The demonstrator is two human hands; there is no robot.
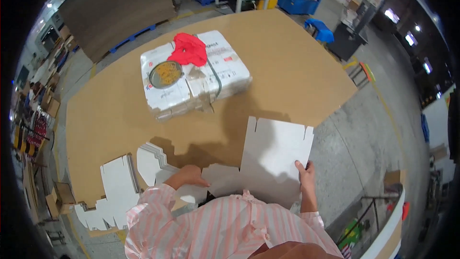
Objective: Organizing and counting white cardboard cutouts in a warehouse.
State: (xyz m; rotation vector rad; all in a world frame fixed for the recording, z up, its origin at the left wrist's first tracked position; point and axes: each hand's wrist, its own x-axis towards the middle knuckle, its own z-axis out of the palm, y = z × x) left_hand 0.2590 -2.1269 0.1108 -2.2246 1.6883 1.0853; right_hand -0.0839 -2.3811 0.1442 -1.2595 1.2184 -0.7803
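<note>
1. The right hand (306,176) grips the right edge of the white cardboard blank (273,151), with its thumb on top; the blank extends from there toward the left hand (190,176).
2. The left hand is at the blank's left flap, but its fingers are hidden, so I cannot tell if it grips.
3. If the right hand alone carries the weight, the blank may bend or slip.
4. Just left of the left hand lie stepped white pieces (148,163); a brush of the sleeve (155,199) could disturb them.
</note>
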